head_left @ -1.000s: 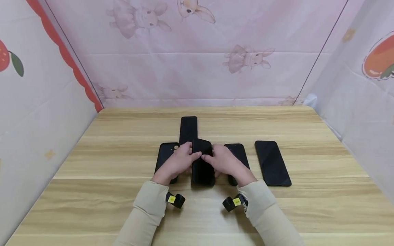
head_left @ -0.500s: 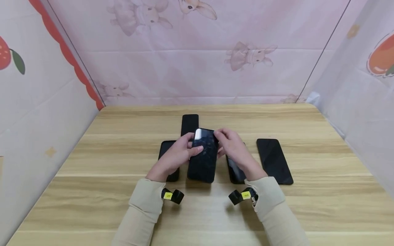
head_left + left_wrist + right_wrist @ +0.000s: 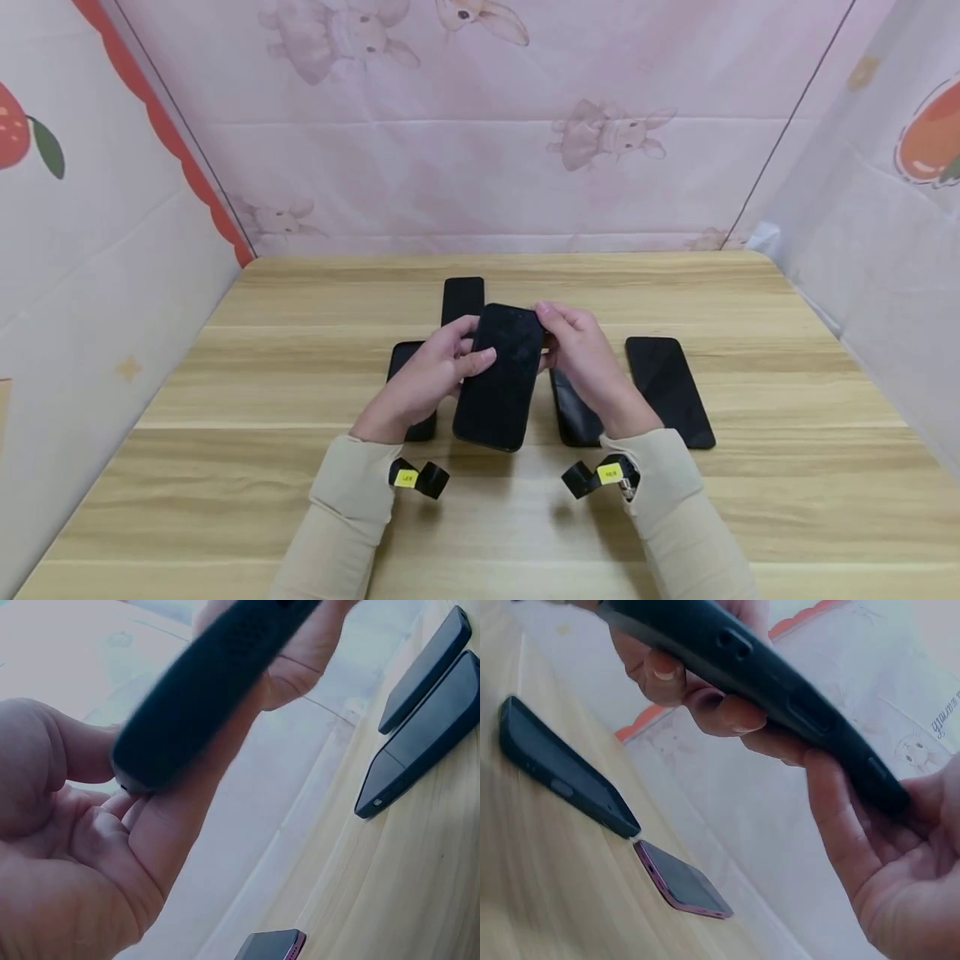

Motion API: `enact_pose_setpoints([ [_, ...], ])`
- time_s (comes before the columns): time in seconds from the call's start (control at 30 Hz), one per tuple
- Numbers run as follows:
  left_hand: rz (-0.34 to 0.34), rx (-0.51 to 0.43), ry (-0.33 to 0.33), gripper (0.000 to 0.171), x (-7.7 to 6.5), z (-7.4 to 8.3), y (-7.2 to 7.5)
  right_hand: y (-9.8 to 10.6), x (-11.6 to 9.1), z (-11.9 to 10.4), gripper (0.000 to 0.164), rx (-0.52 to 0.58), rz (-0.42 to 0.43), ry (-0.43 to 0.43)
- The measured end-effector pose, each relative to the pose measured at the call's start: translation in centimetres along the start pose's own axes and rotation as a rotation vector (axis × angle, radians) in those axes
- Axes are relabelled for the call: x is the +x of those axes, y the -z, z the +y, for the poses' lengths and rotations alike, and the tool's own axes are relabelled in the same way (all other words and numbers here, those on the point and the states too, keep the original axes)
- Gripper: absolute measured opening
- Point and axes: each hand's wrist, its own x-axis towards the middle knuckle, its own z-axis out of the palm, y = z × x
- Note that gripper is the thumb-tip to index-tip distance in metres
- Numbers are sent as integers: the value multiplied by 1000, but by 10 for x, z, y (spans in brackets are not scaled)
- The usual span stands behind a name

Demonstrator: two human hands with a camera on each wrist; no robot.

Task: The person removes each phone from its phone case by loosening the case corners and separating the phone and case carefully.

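Note:
In the head view a black phone in a dark case (image 3: 498, 396) is held above the table, tilted. My left hand (image 3: 420, 379) grips its left side, thumb lying on the screen and fingers behind. My right hand (image 3: 592, 367) pinches the upper right corner between thumb and fingers. The right wrist view shows the case's side (image 3: 780, 697) with its cutouts, fingers of both hands along it. From the left wrist, one end of the cased phone (image 3: 202, 705) appears, blurred. Whether the phone sits fully inside the case cannot be told.
Behind my left forearm lies an empty black phone case (image 3: 562, 769). A phone with a pinkish frame (image 3: 686, 885) lies further back. To the right are a dark cased phone (image 3: 576, 417), partly covered by my right hand, and another black phone (image 3: 670, 392). Everything rests on a wooden table (image 3: 225, 467).
The cased phone has been lifted and tilted. My right hand has moved up and right, from its side to its upper right corner. My left hand keeps its grip.

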Motion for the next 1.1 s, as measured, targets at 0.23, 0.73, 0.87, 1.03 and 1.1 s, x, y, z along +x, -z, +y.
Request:
enact_pose_setpoints([
  [0.23,-42,-82,-29,42,-1,0,1,1,-2,1,31,198,-60,9],
  [0.73,-74,-204,-72,40,-1,0,4,-15,2,5,33,556,-25,-37],
  [0.87,-63,-214,-76,38,-1,1,3,-20,3,6,36,556,47,-60],
  [1.03,5,-164,-40,38,0,3,3,-24,4,10,41,361,117,-121],
  [1.1,43,-130,-19,39,0,3,3,-25,5,11,41,318,131,-137],
])
